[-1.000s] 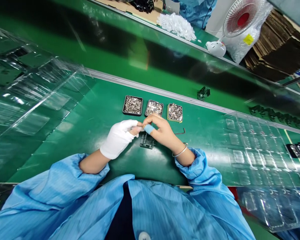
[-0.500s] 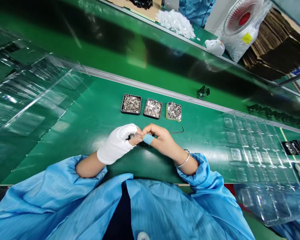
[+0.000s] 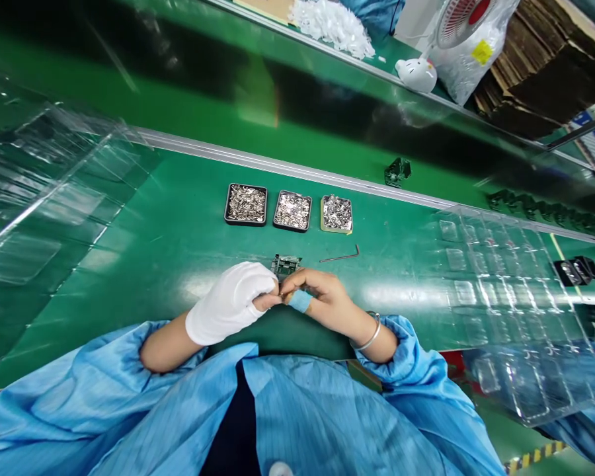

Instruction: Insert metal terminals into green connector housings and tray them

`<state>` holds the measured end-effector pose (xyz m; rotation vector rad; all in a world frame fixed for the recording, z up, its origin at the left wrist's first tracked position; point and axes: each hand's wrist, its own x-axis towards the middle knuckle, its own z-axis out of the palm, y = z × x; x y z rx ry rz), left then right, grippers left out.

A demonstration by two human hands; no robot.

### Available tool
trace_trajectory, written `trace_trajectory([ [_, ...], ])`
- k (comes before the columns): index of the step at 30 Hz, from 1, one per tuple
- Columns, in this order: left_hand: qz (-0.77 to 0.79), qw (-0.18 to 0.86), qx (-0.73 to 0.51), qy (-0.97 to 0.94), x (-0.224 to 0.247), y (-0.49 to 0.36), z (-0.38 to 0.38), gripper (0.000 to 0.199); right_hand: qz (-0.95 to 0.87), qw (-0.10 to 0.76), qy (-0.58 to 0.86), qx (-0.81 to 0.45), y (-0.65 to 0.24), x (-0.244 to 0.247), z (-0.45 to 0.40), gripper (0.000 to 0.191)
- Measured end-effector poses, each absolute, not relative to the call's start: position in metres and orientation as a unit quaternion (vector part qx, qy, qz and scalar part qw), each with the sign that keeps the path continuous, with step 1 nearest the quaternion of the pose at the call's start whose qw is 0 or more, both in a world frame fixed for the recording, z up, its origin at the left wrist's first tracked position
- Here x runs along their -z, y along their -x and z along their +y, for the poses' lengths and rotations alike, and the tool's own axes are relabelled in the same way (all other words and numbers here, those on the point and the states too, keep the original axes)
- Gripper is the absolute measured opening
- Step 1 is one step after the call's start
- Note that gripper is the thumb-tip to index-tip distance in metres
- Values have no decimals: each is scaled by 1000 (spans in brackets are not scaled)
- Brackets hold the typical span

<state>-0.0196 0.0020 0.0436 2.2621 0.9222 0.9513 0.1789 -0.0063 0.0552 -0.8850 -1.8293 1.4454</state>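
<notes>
My left hand (image 3: 235,301), in a white glove with bare fingertips, is closed in a pinch. Its tips meet those of my right hand (image 3: 324,301), which has a blue band around a digit and is also pinched. Whatever lies between the fingertips is too small and covered to make out. Just beyond the fingers, a green circuit board (image 3: 286,264) rests on the table, partly hidden by my hands. An L-shaped hex key (image 3: 341,256) lies on the green surface to the right of the board.
Farther back stand a left tray (image 3: 227,213), a middle tray (image 3: 291,228) and a right tray (image 3: 338,231) of small metal parts. Clear plastic trays lie at the left (image 3: 54,218) and right (image 3: 496,277). A metal rail (image 3: 258,166) runs behind; a dark part (image 3: 397,172) sits past it.
My joined hands have come nearer my body, and the circuit board beneath them now shows beyond the fingers. The view has shifted slightly. Both hands stay pinched.
</notes>
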Motion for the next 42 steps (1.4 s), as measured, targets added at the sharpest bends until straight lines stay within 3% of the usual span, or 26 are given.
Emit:
trace_trajectory([
  [6,251,171,-328,-894,-43,22,2,42,-776,233,291,-509,-189,-64,-2,6],
  [9,309,176,-373,-857,-36,25,3,31,-788,239,309,-476,-196,-67,4,6],
  [12,430,237,-336,-804,-22,24,8,73,-774,297,385,-405,-200,-59,13,10],
  [13,450,267,-300,-798,-17,23,9,77,-778,306,397,-378,-200,-55,15,11],
  [17,471,322,-250,-783,-9,15,11,54,-826,296,378,-296,-197,-41,20,11],
  [22,453,244,-294,-805,-17,12,5,42,-847,271,369,-269,-194,-36,17,17],
  [31,455,166,-257,-836,-19,11,-2,36,-837,223,431,-253,-185,-34,9,29],
  [36,444,217,-249,-833,-34,15,0,54,-847,197,433,-238,-184,-35,6,29],
  [39,456,173,-182,-854,-47,14,3,27,-865,170,428,-198,-181,-36,1,26],
  [42,465,106,-125,-870,-53,11,5,22,-878,145,422,-175,-176,-39,-3,24],
])
